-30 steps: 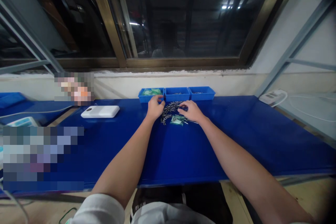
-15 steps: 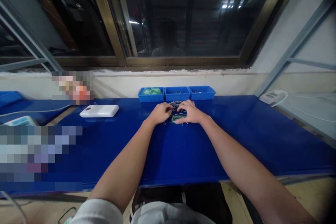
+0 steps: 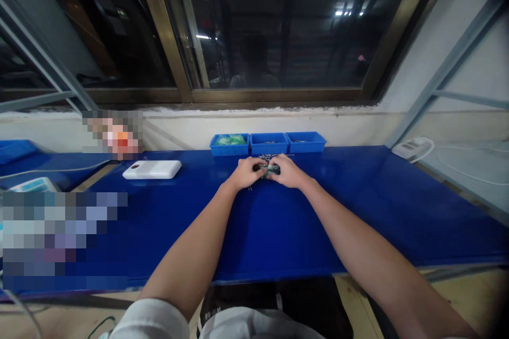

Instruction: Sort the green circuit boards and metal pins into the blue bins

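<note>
My left hand (image 3: pixel 245 173) and my right hand (image 3: pixel 291 171) face each other over the table, thumbs turned inward. Between them they grip a small clear plastic bag (image 3: pixel 272 169) with a greenish tint; the fingers cover much of it. Just behind the hands lies a loose pile of thin metal screws or pins (image 3: pixel 265 157), too small to tell which. A few more of these pieces rest beside my left wrist.
Three blue bins stand along the wall: a left bin (image 3: pixel 228 151) with green-tinted bags, a middle bin (image 3: pixel 269 148) and a right bin (image 3: pixel 306 146) with small metal pieces. A white power bank (image 3: pixel 152 169) lies left on the blue table (image 3: pixel 278 238). A power strip (image 3: pixel 413 145) sits right.
The greenish bag lay on the table under my right hand; now both hands have it between their fingers. My hands have come closer together, off the metal pieces.
</note>
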`<action>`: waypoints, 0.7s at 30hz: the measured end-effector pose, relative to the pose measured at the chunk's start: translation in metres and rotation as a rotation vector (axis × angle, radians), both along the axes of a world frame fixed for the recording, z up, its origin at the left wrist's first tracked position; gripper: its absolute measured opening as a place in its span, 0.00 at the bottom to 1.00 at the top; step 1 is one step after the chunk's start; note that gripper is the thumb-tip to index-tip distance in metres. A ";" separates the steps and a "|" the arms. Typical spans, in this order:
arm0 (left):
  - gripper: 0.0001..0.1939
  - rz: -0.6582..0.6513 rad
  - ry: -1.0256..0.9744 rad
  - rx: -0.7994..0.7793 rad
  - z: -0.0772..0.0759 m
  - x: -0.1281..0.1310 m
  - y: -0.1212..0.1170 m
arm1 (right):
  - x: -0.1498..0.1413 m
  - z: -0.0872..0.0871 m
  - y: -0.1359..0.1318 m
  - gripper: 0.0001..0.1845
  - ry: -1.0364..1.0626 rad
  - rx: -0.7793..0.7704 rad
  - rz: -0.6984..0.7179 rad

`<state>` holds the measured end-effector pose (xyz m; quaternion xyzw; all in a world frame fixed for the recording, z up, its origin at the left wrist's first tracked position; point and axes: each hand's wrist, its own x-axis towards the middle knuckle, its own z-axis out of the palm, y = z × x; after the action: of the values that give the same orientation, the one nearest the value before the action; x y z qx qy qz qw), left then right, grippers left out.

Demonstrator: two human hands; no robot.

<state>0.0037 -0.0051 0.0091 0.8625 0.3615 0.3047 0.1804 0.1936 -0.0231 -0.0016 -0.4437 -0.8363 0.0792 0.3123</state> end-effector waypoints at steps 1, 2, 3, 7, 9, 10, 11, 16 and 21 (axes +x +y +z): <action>0.12 -0.012 -0.040 -0.020 0.000 0.000 0.000 | -0.001 0.000 0.000 0.09 0.037 0.002 -0.014; 0.12 -0.020 -0.075 -0.036 -0.001 0.000 0.000 | -0.001 0.001 0.000 0.08 0.077 0.004 -0.027; 0.12 -0.022 -0.105 -0.048 -0.001 0.000 0.001 | -0.002 0.001 0.000 0.07 0.117 0.008 -0.036; 0.10 0.022 -0.197 -0.030 -0.005 0.000 0.005 | -0.003 0.001 0.001 0.06 0.257 0.057 -0.043; 0.09 0.027 -0.256 0.012 -0.006 0.001 0.008 | -0.004 0.001 0.002 0.04 0.327 0.089 -0.048; 0.08 0.027 -0.282 0.044 -0.006 0.001 0.009 | -0.004 0.001 0.002 0.04 0.366 0.102 -0.049; 0.08 0.031 -0.304 0.079 -0.006 0.002 0.010 | -0.004 0.001 0.002 0.03 0.402 0.113 -0.048; 0.10 0.072 -0.305 0.190 -0.006 0.003 0.011 | -0.005 0.003 0.000 0.04 0.462 0.143 -0.057; 0.10 0.108 -0.286 0.146 -0.005 0.003 0.009 | -0.006 0.001 0.000 0.05 0.450 0.109 -0.067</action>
<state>0.0072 0.0042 0.0039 0.8005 0.3550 0.4589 0.1502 0.1874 -0.0231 -0.0002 -0.4247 -0.7334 0.1205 0.5170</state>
